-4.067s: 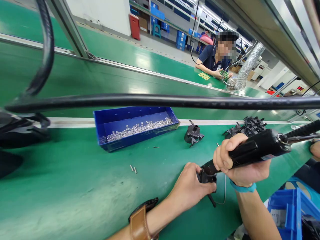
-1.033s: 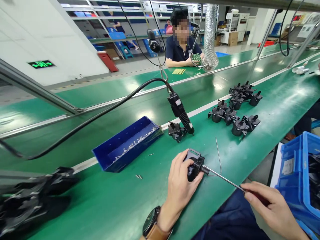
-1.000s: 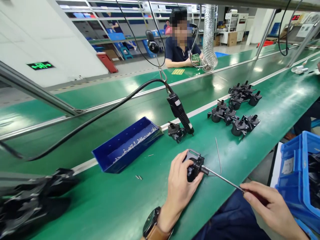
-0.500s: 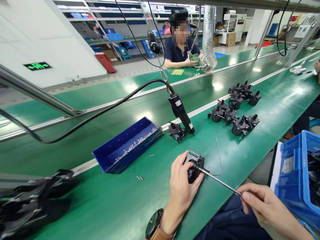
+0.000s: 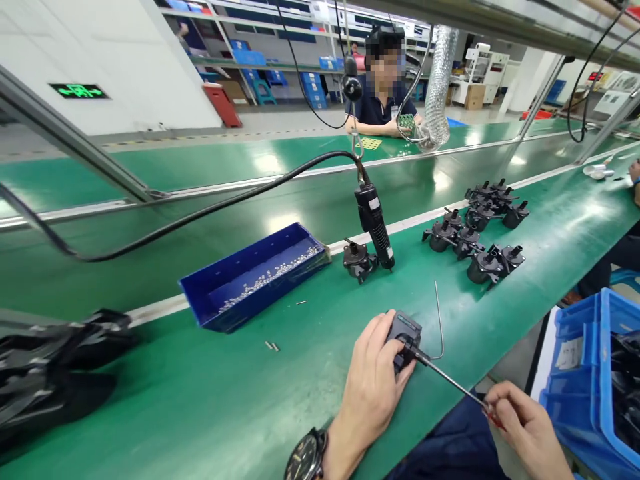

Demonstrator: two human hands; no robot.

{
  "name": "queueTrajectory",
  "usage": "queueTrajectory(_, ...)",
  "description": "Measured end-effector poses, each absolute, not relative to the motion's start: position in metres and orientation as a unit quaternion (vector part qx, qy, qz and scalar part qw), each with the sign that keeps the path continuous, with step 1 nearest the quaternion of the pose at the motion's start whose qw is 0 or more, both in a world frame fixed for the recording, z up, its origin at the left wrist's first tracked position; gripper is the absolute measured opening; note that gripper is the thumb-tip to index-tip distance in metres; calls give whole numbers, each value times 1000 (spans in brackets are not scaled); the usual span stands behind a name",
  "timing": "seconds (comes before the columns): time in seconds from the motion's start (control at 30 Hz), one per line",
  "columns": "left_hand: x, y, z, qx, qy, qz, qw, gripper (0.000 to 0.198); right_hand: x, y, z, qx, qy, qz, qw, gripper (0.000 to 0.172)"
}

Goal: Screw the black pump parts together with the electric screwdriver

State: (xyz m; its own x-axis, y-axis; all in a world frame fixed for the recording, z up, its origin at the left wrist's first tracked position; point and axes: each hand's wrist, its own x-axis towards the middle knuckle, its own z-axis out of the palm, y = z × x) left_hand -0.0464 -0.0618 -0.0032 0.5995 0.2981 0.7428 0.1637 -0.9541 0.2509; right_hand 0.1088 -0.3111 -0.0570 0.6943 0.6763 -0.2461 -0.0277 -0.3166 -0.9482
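Note:
My left hand [image 5: 373,373] is wrapped round a small black plastic housing [image 5: 407,325], holding it against the green bench. In my right hand [image 5: 527,423] is a screwdriver [image 5: 453,381] with a long thin metal shaft and a bit of red at the handle. Its tip meets the near side of the housing; my left fingers partly hide the contact. Just beyond lies an L-shaped hex key [image 5: 440,323]. A black hanging electric screwdriver [image 5: 375,223] ends beside one black pump-like unit [image 5: 358,260].
A blue bin [image 5: 215,320] holds many small metal pieces; a few loose pins [image 5: 272,346] lie near it. Several black units [image 5: 484,265] stand on the right. Black parts [image 5: 55,380] lie at left. A blue crate [image 5: 575,393] stands at lower right. A person [image 5: 383,100] sits opposite.
The view has shifted slightly. My left hand and the housing have moved a little right, closer to the hex key, and the housing has turned. The screwdriver still meets it.

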Motion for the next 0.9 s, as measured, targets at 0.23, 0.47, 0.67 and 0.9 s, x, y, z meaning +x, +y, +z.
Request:
queueTrajectory(0.23,-47,-62,-6,882,122,444,102,34,109,-316,-59,-747,-280,211,564,24)
queueTrajectory(0.47,-49,-64,-6,894,129,423,66,30,111,-317,-57,-763,-289,228,531,36)
queueTrajectory(0.67,-50,-65,-4,894,129,424,68,25,119,-321,-51,-798,-403,150,423,24)
queueTrajectory(0.9,-51,-66,-6,887,108,437,98,25,110,-318,-48,-793,-416,134,424,28)
